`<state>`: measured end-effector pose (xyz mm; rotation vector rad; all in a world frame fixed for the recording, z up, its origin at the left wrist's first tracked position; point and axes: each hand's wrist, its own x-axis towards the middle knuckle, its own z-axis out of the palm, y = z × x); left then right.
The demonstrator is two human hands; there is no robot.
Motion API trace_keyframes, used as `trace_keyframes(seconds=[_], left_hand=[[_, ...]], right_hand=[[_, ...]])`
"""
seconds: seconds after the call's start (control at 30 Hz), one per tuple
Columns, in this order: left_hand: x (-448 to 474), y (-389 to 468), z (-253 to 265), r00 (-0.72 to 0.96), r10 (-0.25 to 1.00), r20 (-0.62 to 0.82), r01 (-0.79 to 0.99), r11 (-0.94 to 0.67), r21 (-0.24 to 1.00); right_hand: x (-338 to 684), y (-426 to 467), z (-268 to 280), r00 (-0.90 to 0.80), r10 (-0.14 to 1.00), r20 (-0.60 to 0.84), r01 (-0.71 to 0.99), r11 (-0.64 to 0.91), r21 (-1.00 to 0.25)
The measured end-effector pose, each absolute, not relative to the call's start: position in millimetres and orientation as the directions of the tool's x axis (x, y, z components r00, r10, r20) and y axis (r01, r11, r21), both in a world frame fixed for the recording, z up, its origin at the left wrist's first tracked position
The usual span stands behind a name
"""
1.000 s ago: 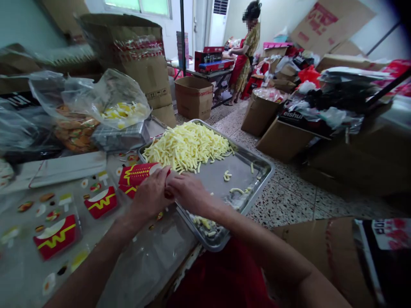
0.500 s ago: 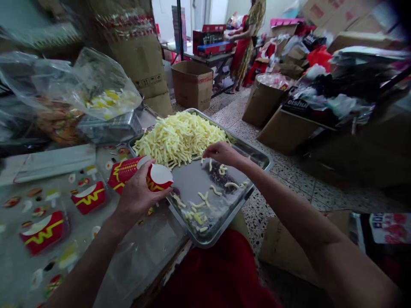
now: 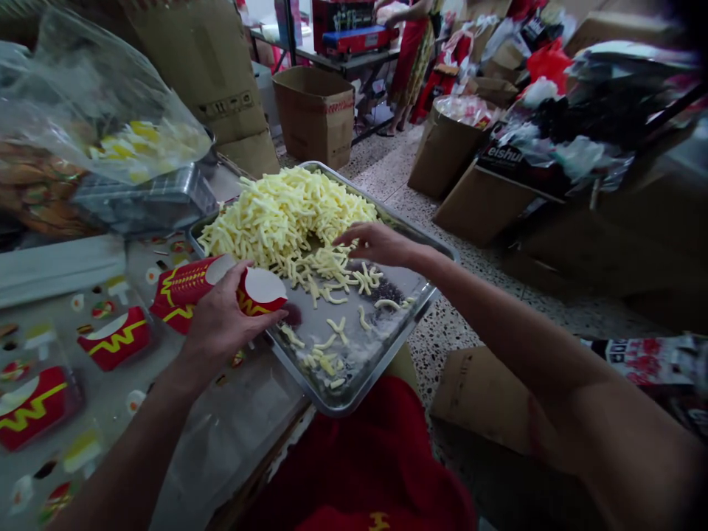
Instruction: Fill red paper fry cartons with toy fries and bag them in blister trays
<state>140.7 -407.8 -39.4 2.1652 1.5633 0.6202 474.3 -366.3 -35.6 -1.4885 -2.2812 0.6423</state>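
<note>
My left hand [image 3: 217, 318] grips a red fry carton [image 3: 266, 287] with a yellow zigzag, its pale mouth tilted toward the tray. Beside those fingers lies a row of nested red cartons [image 3: 180, 284] on the table. A metal tray [image 3: 354, 402] holds a tall heap of pale yellow fries [image 3: 271, 217], with loose ones scattered over its near half. My right hand [image 3: 379, 243] hovers at the heap's right side, fingers stretched and apart, nothing visible in them. Fries lie just below its fingertips.
Flat red packs [image 3: 115, 339] lie on the table's printed cover at left. Behind them is a clear bag [image 3: 138, 144] with yellow and white pieces. Cardboard boxes [image 3: 315, 122] stand on the speckled floor. A person [image 3: 412, 63] in a red apron stands at a far table.
My right hand's fingers have gone from curled to spread. Several fries now lie spilled from the heap onto the tray below it. The left hand keeps the carton; the whole view has shifted.
</note>
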Motion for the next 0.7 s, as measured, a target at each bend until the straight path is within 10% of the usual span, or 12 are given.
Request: trace_keyframes(seconds=[0.1,0.37,0.57,0.7], left_hand=[[151.9,-398.7,-34.1,0.272,0.943,0.194,0.768,-0.334,0.547],[155.6,-396.7,-19.6,0.203,0.949,0.242,0.774,-0.307,0.554],[152.6,-400.8,-31.6,0.224,0.96,0.167,0.753,-0.279,0.596],[157.6,-398.4,-24.8,0.255,0.947,0.196,0.727,-0.322,0.607]], right_hand=[[479.5,-378.3,-40.7,-0.113,0.989,0.093,0.817,0.146,-0.558],[436.1,-399.4,-65.5,-0.353,0.931,0.095,0.882,0.365,-0.299],[464.3,-379.5,-58.3,-0.166,0.984,0.064,0.84,0.175,-0.514],[442.1,-381.7,-53.4,-0.251,0.965,0.076,0.892,0.261,-0.369]])
